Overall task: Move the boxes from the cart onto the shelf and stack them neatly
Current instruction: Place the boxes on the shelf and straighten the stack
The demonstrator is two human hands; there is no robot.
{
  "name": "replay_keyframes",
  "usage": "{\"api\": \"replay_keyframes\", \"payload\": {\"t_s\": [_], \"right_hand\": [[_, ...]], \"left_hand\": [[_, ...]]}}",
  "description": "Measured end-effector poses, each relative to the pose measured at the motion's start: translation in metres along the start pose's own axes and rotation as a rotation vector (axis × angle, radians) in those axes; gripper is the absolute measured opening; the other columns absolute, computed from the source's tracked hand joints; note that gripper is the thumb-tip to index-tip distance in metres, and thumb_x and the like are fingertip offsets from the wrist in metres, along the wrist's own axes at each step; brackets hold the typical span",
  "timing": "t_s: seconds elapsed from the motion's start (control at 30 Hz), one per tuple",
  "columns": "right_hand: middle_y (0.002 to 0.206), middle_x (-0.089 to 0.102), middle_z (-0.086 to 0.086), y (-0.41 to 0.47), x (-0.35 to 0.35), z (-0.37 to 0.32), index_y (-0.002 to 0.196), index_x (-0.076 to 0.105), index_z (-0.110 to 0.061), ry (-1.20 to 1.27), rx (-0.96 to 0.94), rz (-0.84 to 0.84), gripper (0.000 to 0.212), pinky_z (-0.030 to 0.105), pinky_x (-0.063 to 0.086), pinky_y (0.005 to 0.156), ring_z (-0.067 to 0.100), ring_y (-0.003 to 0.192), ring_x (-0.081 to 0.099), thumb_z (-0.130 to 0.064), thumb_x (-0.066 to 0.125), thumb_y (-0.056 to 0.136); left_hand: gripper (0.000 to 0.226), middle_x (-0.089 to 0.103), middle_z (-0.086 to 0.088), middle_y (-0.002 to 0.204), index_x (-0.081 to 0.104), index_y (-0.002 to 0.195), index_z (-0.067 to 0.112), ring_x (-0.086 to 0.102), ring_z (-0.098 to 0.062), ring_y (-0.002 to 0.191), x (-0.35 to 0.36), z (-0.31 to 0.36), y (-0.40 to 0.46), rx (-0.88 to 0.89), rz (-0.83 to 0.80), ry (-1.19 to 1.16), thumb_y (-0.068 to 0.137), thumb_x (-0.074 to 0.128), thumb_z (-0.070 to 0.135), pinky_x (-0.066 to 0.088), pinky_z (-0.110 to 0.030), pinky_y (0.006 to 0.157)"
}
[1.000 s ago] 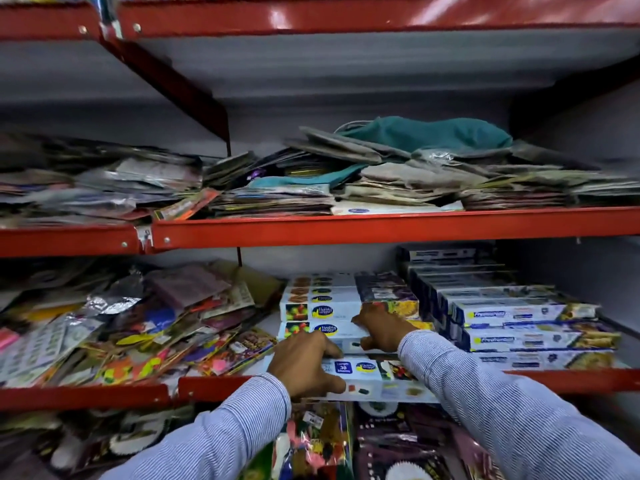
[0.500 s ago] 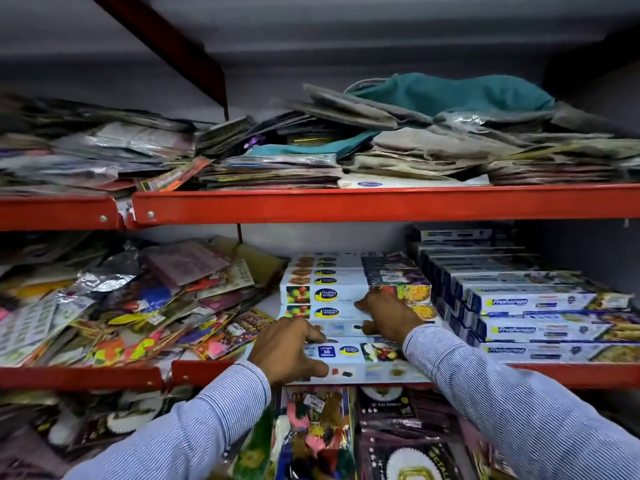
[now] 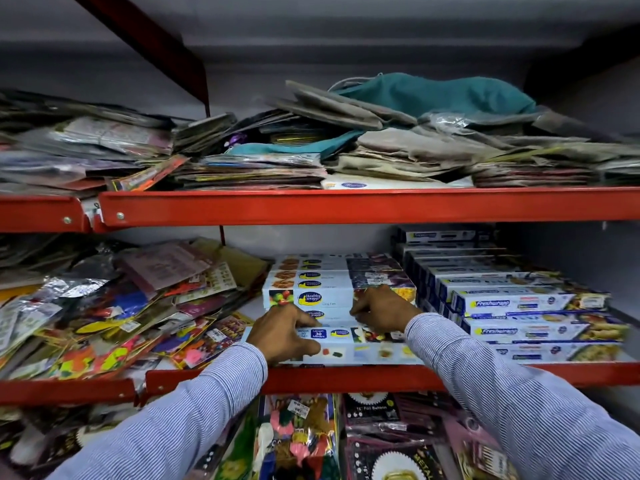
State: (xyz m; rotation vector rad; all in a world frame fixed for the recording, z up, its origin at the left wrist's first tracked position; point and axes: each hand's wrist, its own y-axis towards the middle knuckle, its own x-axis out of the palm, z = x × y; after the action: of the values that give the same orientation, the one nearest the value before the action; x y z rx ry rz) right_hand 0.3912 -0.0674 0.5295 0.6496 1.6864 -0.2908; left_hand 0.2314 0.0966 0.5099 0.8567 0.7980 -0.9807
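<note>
A long white wrap box lies at the front of the middle red shelf. My left hand grips its left end, thumb on the front face and fingers on top. My right hand rests with bent fingers on the box's top and against the stack of white Healthy Wrapp boxes right behind it. A stepped stack of blue-and-white Freshwrapp boxes fills the shelf to the right. The cart is out of view.
Loose colourful packets are heaped on the left of the middle shelf. The upper shelf holds piles of flat packets and a teal cloth bag. Balloon packs hang below the shelf edge.
The view has tilted down a little and moved closer. Both hands stay on the front box, which sits slightly further in against the stack.
</note>
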Motion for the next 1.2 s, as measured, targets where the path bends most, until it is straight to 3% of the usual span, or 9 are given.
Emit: {"api": "replay_keyframes", "payload": {"t_s": [0.1, 0.23, 0.4, 0.63, 1.2], "right_hand": [[0.125, 0.071, 0.006, -0.001, 0.004, 0.002, 0.117, 0.072, -0.011, 0.020, 0.016, -0.011, 0.028, 0.030, 0.041, 0.110, 0.024, 0.119, 0.060, -0.018, 0.057, 0.095], [0.126, 0.070, 0.007, -0.004, 0.010, 0.004, 0.118, 0.071, -0.010, 0.063, 0.039, 0.022, 0.029, 0.023, 0.042, 0.104, 0.021, 0.118, 0.063, -0.016, 0.056, 0.094], [0.125, 0.070, 0.009, -0.009, 0.021, 0.005, 0.117, 0.072, -0.011, 0.089, 0.056, 0.078, 0.029, 0.025, 0.045, 0.104, 0.024, 0.117, 0.064, -0.015, 0.056, 0.093], [0.130, 0.067, 0.009, -0.011, 0.029, 0.006, 0.122, 0.068, -0.012, 0.132, 0.096, 0.110, 0.030, 0.030, 0.044, 0.111, 0.024, 0.121, 0.062, -0.016, 0.055, 0.096], [0.138, 0.061, 0.008, -0.007, 0.030, 0.010, 0.128, 0.065, -0.014, 0.077, 0.111, 0.046, 0.037, 0.028, 0.037, 0.113, 0.026, 0.130, 0.054, -0.003, 0.054, 0.095]], "left_hand": [[0.049, 0.071, 0.006, 0.125, 0.073, 0.117, 0.026, 0.066, -0.015, 0.108, 0.008, -0.002, 0.007, -0.019, 0.032, -0.009, 0.070, 0.084, 0.037, 0.056, -0.036, 0.090], [0.056, 0.067, 0.000, 0.127, 0.070, 0.123, 0.022, 0.061, -0.020, 0.114, 0.019, -0.008, 0.009, 0.002, 0.068, -0.006, 0.071, 0.085, 0.035, 0.052, -0.039, 0.096], [0.053, 0.066, 0.009, 0.120, 0.069, 0.122, 0.026, 0.046, -0.017, 0.114, 0.036, -0.012, 0.003, 0.137, 0.223, 0.286, 0.076, 0.070, 0.051, 0.042, -0.035, 0.094], [0.045, 0.065, 0.008, 0.130, 0.070, 0.122, 0.025, 0.053, -0.016, 0.119, 0.041, -0.015, 0.005, 0.171, 0.221, 0.227, 0.084, 0.067, 0.049, 0.048, -0.033, 0.095], [0.042, 0.061, 0.008, 0.137, 0.065, 0.128, 0.028, 0.046, -0.018, 0.123, 0.051, -0.010, 0.005, 0.174, 0.231, 0.246, 0.091, 0.062, 0.047, 0.041, -0.041, 0.104]]}}
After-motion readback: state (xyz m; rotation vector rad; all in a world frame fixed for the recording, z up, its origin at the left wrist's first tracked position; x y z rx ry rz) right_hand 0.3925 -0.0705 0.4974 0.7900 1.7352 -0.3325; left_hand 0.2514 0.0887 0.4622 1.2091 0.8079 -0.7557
